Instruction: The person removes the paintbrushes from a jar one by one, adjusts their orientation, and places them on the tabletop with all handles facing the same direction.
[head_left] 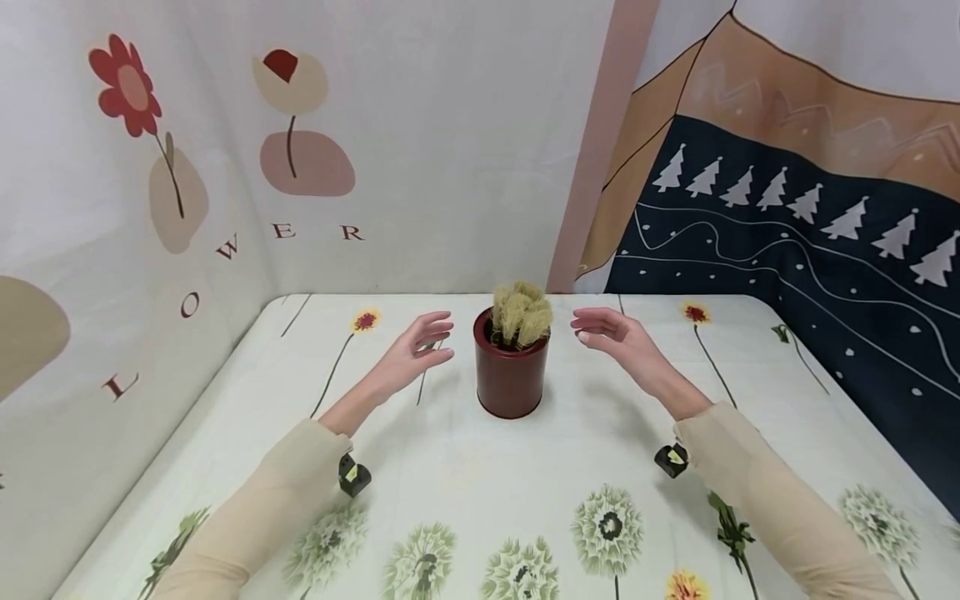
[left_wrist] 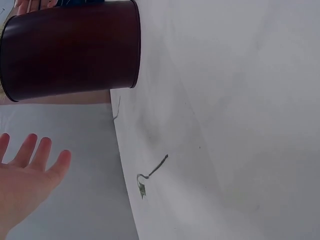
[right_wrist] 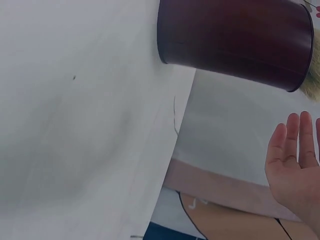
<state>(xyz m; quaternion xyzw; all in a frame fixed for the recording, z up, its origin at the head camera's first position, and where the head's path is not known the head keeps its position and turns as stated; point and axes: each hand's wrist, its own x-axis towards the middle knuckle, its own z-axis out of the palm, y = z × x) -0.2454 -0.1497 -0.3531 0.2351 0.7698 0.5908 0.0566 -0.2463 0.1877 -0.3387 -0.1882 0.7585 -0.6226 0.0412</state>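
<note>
A dark red cylindrical pot stands upright on the table, with a pale yellow-green bristly plant rising from its top. To its left my left hand hovers with relaxed, spread fingers, apart from the pot. On the opposite side my right hand is raised too, fingers loosely bent towards the pot and touching nothing. Both wrist views show the bare palm and fingers short of the pot's smooth wall, with a gap between. The pot's far side is hidden.
A white cloth printed with flowers covers the table. Behind it hangs a pale curtain with flower shapes and letters. A dark blue cloth with white trees borders the right side. Small black devices are at both sleeve cuffs.
</note>
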